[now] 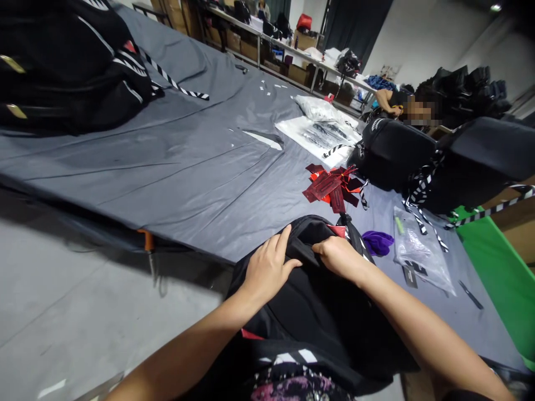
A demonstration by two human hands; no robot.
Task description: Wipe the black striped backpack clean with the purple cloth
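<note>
A black backpack with white marks and red patches leans over the table's near edge against my body. Its top is unzipped or folded back, so a dark opening shows. My left hand lies on the bag left of that opening, fingers stretched out and thumb apart. At the opening's right side, my right hand is closed on the black fabric; its fingertips are partly hidden inside. Just beyond the bag lies a pile of dark red and orange tags. A purple cloth rests right of the bag.
Grey cloth covers the table. Black bags stand far left, and more black bags at right. Nearby are a clear plastic bag, a dark blade-like tool and a green panel. A co-worker is beyond.
</note>
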